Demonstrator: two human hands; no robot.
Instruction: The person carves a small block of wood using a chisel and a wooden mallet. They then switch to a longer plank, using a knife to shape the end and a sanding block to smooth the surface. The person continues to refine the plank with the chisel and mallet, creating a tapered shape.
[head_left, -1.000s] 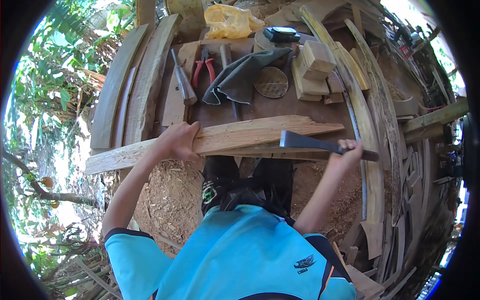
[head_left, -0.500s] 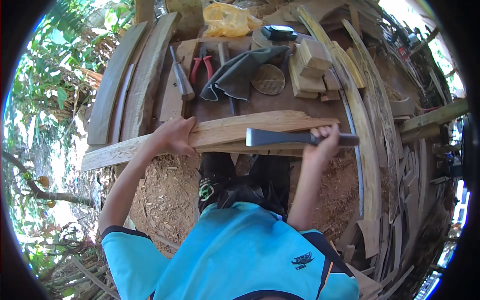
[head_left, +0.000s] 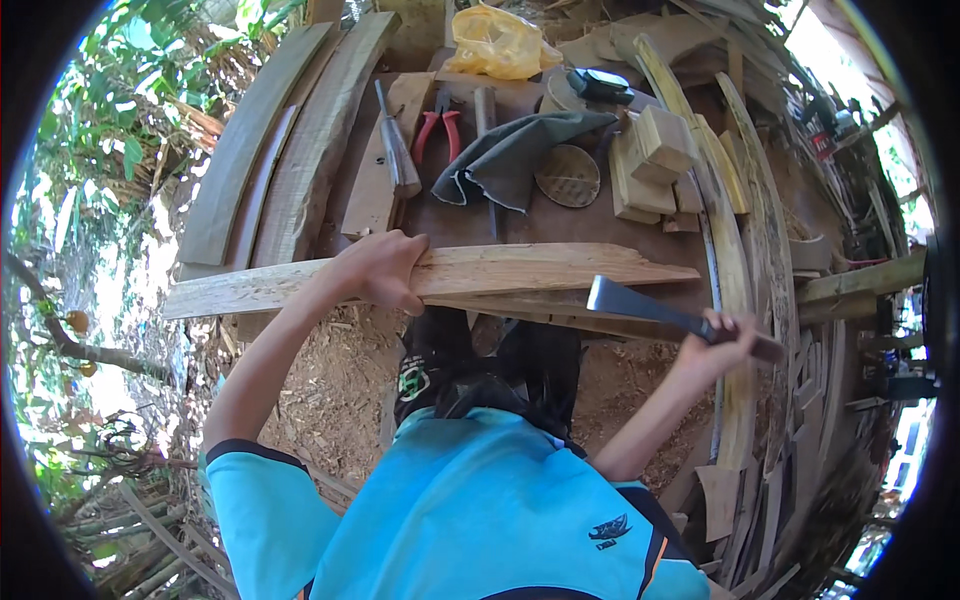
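Observation:
A pale wooden plank (head_left: 530, 262) with a jagged right end lies across the front of the bench. My left hand (head_left: 382, 272) is closed on it left of the middle, thumb over the near edge. My right hand (head_left: 725, 342) grips a wide-bladed chisel (head_left: 640, 305) with a dark handle, held beside the plank's right end, blade pointing left. Beyond the plank lie a narrow tool (head_left: 398, 150) with a tapered wooden handle, red-handled pliers (head_left: 450, 135), a dark green cloth (head_left: 500, 155) and a round wooden disc (head_left: 567, 175).
At the back are a yellow plastic bag (head_left: 500, 42) and a black device (head_left: 598, 85). Wooden blocks (head_left: 655, 150) are stacked at the right, beside long strips (head_left: 740, 250). Boards (head_left: 250, 140) line the left. Foliage (head_left: 100, 100) stands beyond, and wood chips (head_left: 320, 380) cover the ground below.
The chisel and my right hand moved left, then swung back right and toward my body. My left hand stays on the plank, whose left end now appears higher in the picture.

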